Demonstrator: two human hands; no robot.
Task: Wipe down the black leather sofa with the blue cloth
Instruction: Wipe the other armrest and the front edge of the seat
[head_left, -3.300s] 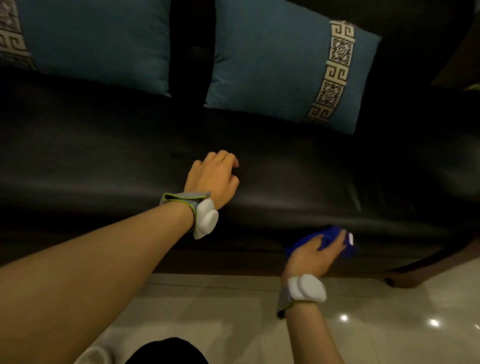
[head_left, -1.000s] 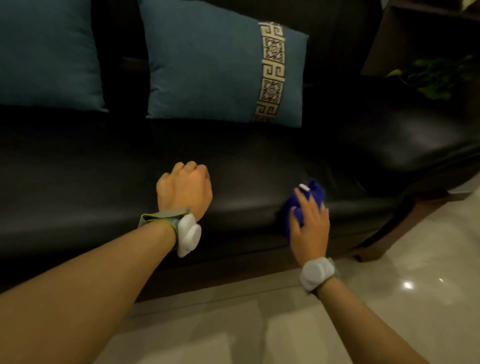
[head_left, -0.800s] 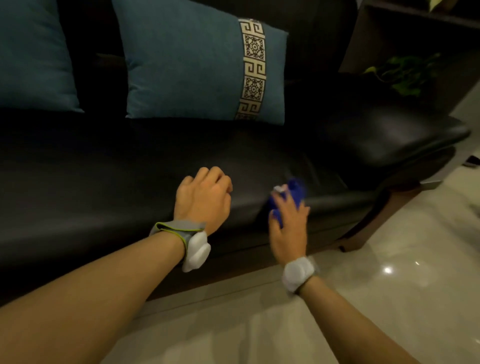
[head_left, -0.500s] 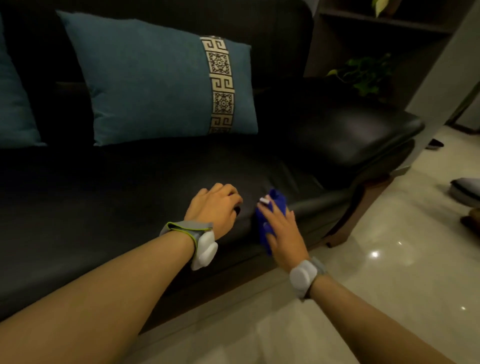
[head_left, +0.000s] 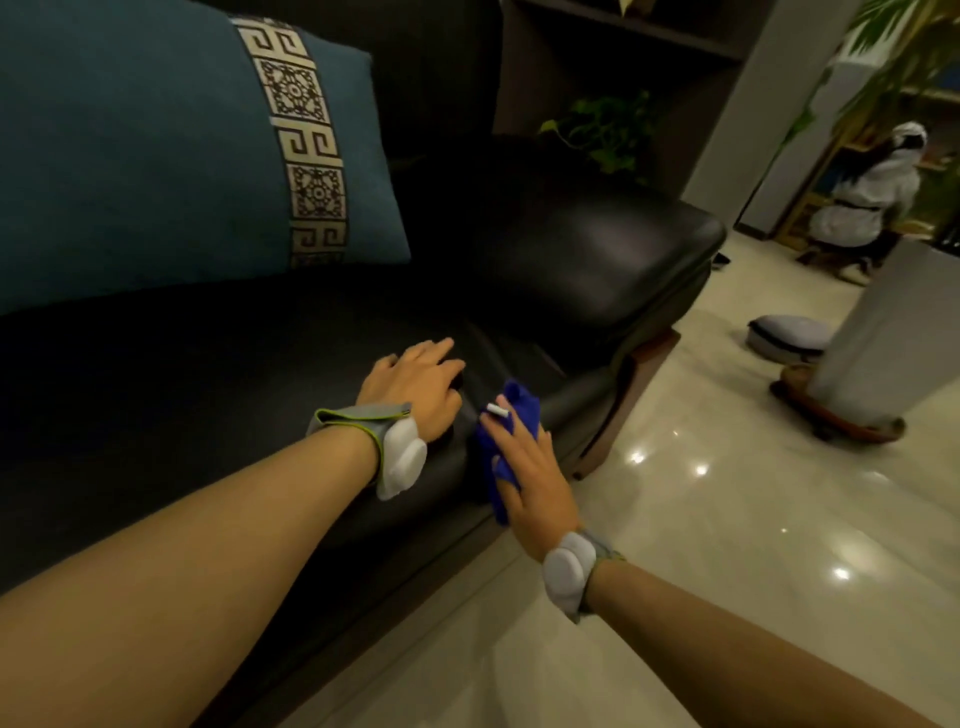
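Note:
The black leather sofa (head_left: 218, 374) fills the left and middle of the view. My right hand (head_left: 530, 478) presses the blue cloth (head_left: 519, 415) flat against the seat's front edge with straight fingers, near the right armrest (head_left: 597, 249). A small white tag shows on the cloth by my fingertips. Just to the left of the cloth, my left hand (head_left: 415, 384) rests on the seat cushion, fingers extended and lying on the leather.
A teal cushion (head_left: 171, 150) with a patterned band leans on the sofa back. Behind the armrest are a dark shelf and a green plant (head_left: 602, 130). On the glossy tiled floor to the right are a grey floor cushion (head_left: 789, 338), a pillar and a seated person (head_left: 867, 202).
The view has swung right toward the armrest. My right hand has carried the cloth from the seat's lower front up onto its front edge, close beside my left hand, whose fingers have straightened.

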